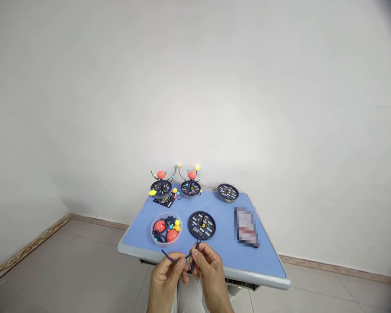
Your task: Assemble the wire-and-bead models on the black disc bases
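Note:
Above the table's front edge, my left hand [167,278] pinches a thin curved black plastic arm [169,258]. My right hand [211,274] grips a second black plastic arm with a small ring [198,241] at its top end. The two pieces come close between my fingertips; I cannot tell whether they are joined. Just beyond my hands lies a round black base [194,233] with printed labels and a short upright post. To its left a clear plastic bowl [152,234] holds red half-balls [159,225], small coloured balls and more black arms.
Two solar system models with red balls [161,174] [192,174] stand at the back left of the blue table [221,254]. Under the left one lies a black card [164,201]. Another black disc [228,189] sits back right, near a blurred packet [246,228]. A wall rises behind.

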The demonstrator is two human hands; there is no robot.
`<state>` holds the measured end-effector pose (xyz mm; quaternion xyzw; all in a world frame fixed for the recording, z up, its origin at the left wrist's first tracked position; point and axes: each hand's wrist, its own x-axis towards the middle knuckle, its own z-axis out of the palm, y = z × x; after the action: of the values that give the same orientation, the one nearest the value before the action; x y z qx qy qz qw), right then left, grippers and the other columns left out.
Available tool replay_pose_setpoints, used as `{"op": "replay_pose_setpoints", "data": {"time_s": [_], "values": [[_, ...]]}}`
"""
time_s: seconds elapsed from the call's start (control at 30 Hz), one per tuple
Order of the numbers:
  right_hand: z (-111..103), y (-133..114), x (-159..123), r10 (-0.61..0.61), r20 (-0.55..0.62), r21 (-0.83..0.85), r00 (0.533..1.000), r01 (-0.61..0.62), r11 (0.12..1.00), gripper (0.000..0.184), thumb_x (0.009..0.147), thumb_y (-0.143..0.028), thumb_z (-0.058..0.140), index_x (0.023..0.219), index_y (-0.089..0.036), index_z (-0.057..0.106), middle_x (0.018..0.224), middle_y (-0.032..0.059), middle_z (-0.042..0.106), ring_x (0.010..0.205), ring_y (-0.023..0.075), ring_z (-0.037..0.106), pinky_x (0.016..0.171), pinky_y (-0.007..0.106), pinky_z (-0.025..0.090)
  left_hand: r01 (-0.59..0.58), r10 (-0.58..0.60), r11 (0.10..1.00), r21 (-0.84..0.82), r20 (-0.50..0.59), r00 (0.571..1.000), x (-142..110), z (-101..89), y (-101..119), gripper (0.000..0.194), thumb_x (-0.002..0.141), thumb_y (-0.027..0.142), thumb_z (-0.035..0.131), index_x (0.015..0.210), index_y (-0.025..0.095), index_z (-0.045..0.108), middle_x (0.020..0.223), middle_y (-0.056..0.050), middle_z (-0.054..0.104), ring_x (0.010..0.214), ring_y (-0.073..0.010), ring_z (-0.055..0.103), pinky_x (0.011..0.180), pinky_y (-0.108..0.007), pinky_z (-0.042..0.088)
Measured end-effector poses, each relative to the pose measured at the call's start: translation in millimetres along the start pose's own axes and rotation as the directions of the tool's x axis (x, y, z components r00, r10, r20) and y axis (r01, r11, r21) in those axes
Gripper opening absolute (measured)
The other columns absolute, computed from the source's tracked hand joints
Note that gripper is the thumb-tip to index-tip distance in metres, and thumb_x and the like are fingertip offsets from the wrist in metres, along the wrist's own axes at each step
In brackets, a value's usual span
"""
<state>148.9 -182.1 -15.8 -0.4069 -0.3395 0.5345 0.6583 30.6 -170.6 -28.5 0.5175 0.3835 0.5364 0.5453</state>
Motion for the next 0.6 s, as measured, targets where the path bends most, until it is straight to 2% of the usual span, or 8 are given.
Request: {"op": "replay_pose_setpoints", "data": {"time_s": [0.23, 0.33, 0.4, 0.53, 0.6], "values": [[-3.0, -1.4, 1.1, 0.016, -0.006, 0.03, 1.0, -0.016, 0.999, 0.042, 0.068, -0.054, 0.079, 0.084, -0.016, 0.07, 0.063, -0.0012, 0.06, 0.045, 0.0069, 0.043, 0.044, 0.021, 0.03, 0.021, -0.021, 1.0, 0.005, -0.093, 0.995, 1.6, -1.1, 8.2, 0.04, 0.073, 0.056, 0.073, 0.071, 0.016, 0.069, 0.059, -0.001, 0.063, 0.047, -0.014, 0.056, 0.052, -0.026, 0.048], [-6.8, -5.4, 3.9, 0.047, 0.001, 0.015, 0.999, -0.047, 0.999, 0.047, 0.066, -0.055, 0.081, 0.089, -0.016, 0.068, 0.062, -0.0021, 0.06, 0.043, 0.0058, 0.039, 0.043, 0.021, 0.026, 0.043, -0.042, 0.999, 0.005, -0.091, 0.995, 2.1, -3.0, 16.6, 0.043, 0.071, 0.059, 0.074, 0.069, 0.016, 0.069, 0.057, -0.001, 0.062, 0.047, -0.0141, 0.055, 0.051, -0.026, 0.047], [-8.4, -8.5, 6.1, 0.086, 0.028, 0.024, 0.996, -0.086, 0.996, 0.049, 0.063, -0.053, 0.083, 0.091, -0.018, 0.064, 0.057, -0.0044, 0.058, 0.041, 0.005, 0.034, 0.042, 0.02, 0.022, 0.031, -0.031, 1.0, 0.0, -0.072, 0.997, 2.3, -4.3, 21.2, 0.042, 0.069, 0.058, 0.075, 0.068, 0.016, 0.07, 0.064, -0.003, 0.064, 0.05, -0.0141, 0.055, 0.052, -0.025, 0.048], [-5.9, -10.1, 8.0, 0.16, 0.097, 0.046, 0.982, -0.165, 0.985, 0.044, 0.06, -0.05, 0.086, 0.07, -0.019, 0.056, 0.05, -0.005, 0.055, 0.04, 0.0034, 0.029, 0.041, 0.019, 0.014, 0.0, 0.0, 1.0, 0.008, 0.007, 1.0, 3.2, -6.2, 24.1, 0.037, 0.071, 0.053, 0.075, 0.068, 0.016, 0.074, 0.099, -0.011, 0.07, 0.055, -0.0125, 0.055, 0.055, -0.026, 0.05], [-3.2, -9.1, 6.9, 0.177, 0.133, 0.046, 0.975, -0.185, 0.982, 0.043, 0.059, -0.047, 0.086, 0.062, -0.018, 0.054, 0.049, -0.0041, 0.054, 0.039, 0.0033, 0.029, 0.042, 0.02, 0.014, -0.001, 0.001, 1.0, 0.015, 0.033, 0.999, 3.9, -6.2, 24.3, 0.036, 0.072, 0.052, 0.074, 0.068, 0.017, 0.076, 0.102, -0.013, 0.07, 0.058, -0.0141, 0.058, 0.055, -0.027, 0.051]]}}
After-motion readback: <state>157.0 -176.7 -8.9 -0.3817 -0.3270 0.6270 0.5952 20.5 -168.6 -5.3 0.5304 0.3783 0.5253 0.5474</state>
